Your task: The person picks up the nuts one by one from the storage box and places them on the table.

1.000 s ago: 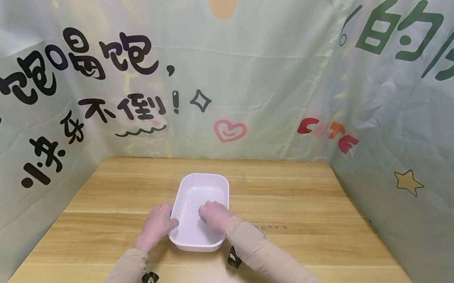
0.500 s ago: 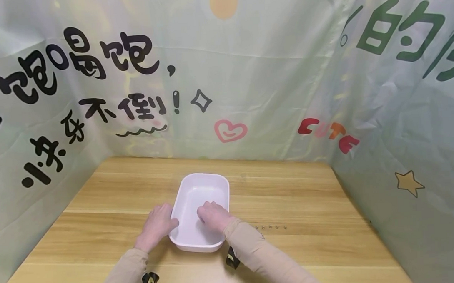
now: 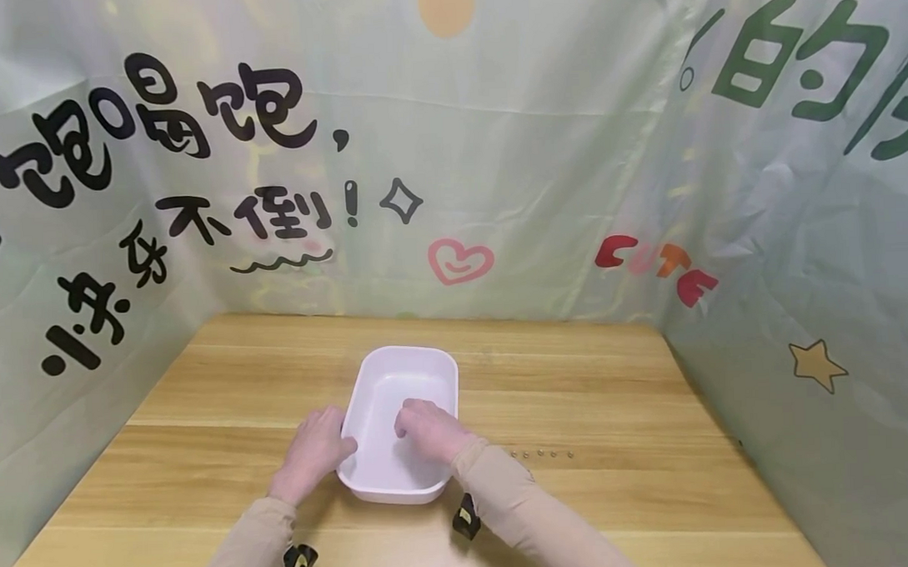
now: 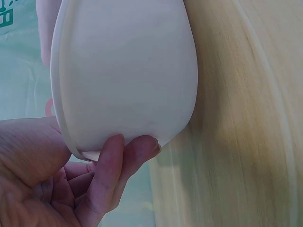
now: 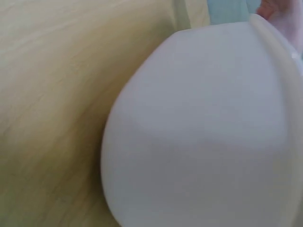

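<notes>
A pale lilac plastic basin [image 3: 374, 470] with rounded corners stands on the wooden table. My left hand [image 3: 314, 453] grips its left side, the thumb over the rim; in the left wrist view, the fingers [image 4: 106, 170] press against the outer wall. My right hand [image 3: 432, 430] reaches over the right rim into the basin, knuckles up and fingers bent downward. Its fingertips are mostly hidden, and I cannot tell whether they pinch anything. The right wrist view is filled by the basin's outer wall [image 5: 199, 127].
Several tiny bead-like things [image 3: 540, 454] lie in a row on the table, right of the basin, partly behind the right sleeve [image 3: 522, 506]. Small black devices sit at both wrists. Printed cloth [image 3: 541, 189] walls the table at the back and sides.
My right hand has shifted very slightly within the basin, its fingers a little higher. The left hand and the basin stay in place.
</notes>
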The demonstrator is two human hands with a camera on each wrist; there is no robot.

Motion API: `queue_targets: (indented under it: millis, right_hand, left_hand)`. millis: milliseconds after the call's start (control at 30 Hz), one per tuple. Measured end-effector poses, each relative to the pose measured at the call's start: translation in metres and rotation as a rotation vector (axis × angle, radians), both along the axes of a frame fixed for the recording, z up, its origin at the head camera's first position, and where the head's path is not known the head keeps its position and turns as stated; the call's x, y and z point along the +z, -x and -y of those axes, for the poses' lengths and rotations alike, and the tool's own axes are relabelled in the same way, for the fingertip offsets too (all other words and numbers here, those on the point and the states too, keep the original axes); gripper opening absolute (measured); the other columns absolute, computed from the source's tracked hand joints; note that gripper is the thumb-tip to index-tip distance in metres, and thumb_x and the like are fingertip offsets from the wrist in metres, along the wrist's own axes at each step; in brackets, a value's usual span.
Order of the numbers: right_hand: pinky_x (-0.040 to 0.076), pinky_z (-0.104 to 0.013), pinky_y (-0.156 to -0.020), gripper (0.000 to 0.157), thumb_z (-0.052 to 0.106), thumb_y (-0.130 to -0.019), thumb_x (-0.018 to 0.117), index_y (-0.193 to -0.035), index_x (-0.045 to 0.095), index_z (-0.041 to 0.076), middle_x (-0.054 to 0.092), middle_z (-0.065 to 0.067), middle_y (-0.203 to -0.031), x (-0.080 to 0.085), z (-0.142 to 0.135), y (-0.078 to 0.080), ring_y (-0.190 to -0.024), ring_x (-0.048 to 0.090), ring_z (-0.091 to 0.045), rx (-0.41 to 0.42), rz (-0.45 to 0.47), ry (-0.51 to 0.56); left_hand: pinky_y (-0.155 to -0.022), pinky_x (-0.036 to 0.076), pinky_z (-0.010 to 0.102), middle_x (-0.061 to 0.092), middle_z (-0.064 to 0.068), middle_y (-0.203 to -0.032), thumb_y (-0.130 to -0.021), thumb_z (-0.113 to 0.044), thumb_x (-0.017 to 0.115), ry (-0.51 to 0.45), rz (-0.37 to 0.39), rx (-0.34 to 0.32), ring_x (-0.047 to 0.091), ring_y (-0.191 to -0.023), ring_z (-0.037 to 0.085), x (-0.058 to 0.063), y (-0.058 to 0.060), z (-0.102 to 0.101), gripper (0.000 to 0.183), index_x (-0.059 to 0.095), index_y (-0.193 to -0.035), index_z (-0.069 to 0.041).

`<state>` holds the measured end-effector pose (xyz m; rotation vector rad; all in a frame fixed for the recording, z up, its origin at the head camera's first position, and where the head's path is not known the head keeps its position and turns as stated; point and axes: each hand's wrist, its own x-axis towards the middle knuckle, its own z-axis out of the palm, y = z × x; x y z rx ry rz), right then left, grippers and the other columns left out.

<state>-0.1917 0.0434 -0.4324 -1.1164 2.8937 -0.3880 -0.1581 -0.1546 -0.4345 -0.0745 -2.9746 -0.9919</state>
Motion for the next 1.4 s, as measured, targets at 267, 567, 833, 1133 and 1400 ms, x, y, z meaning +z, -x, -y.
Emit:
queue_targets:
  millis: [267, 567, 833, 1133, 1400]
  right_hand:
    - [0.056, -0.025, -0.088, 0.014, 0.005, -0.09, 0.065, -0.095, 0.078, 0.006, 0.076, -0.008, -0.098, 0.008, -0.002, 0.002, -0.098, 0.071, -0.02, -0.052, 0.103, 0.098]
    - [0.052, -0.018, -0.073, 0.016, -0.007, -0.088, 0.062, -0.091, 0.071, 0.006, 0.074, -0.006, -0.09, 0.011, -0.008, 0.003, -0.077, 0.062, -0.009, -0.076, 0.185, 0.191]
    - [0.055, -0.018, -0.071, 0.017, -0.008, -0.089, 0.062, -0.097, 0.076, -0.003, 0.077, -0.014, -0.088, 0.014, -0.018, 0.003, -0.075, 0.07, -0.013, -0.063, 0.317, 0.429]
    - [0.061, -0.029, -0.078, 0.017, -0.006, -0.091, 0.061, -0.104, 0.072, -0.011, 0.075, -0.024, -0.096, 0.021, -0.039, -0.003, -0.086, 0.076, -0.031, -0.043, 0.466, 0.603]
    - [0.062, -0.041, -0.081, 0.02, 0.0, -0.093, 0.061, -0.107, 0.072, -0.01, 0.073, -0.027, -0.093, 0.021, -0.06, -0.005, -0.084, 0.074, -0.033, -0.034, 0.445, 0.725]
  left_hand:
    - [-0.049, 0.044, 0.028, 0.059, 0.007, -0.066, -0.075, -0.001, 0.063, 0.0, 0.0, -0.002, 0.054, -0.055, 0.017, 0.001, 0.0, 0.0, 0.006, 0.064, -0.08, 0.001]
    - [-0.047, 0.044, 0.027, 0.06, 0.007, -0.065, -0.074, 0.0, 0.063, 0.001, 0.002, 0.003, 0.055, -0.053, 0.017, 0.0, -0.001, 0.0, 0.004, 0.063, -0.079, 0.001]
    - [-0.047, 0.048, 0.027, 0.062, 0.009, -0.068, -0.075, 0.001, 0.062, -0.018, 0.032, 0.021, 0.058, -0.054, 0.017, -0.001, 0.0, -0.001, 0.01, 0.064, -0.084, 0.004]
    - [-0.048, 0.049, 0.027, 0.063, 0.009, -0.068, -0.075, 0.002, 0.062, -0.025, 0.044, 0.017, 0.059, -0.055, 0.017, 0.0, 0.0, -0.001, 0.011, 0.065, -0.085, 0.004]
    - [-0.049, 0.048, 0.027, 0.062, 0.008, -0.067, -0.075, 0.002, 0.061, -0.03, 0.043, 0.011, 0.058, -0.055, 0.017, 0.0, 0.0, -0.001, 0.011, 0.066, -0.084, 0.003]
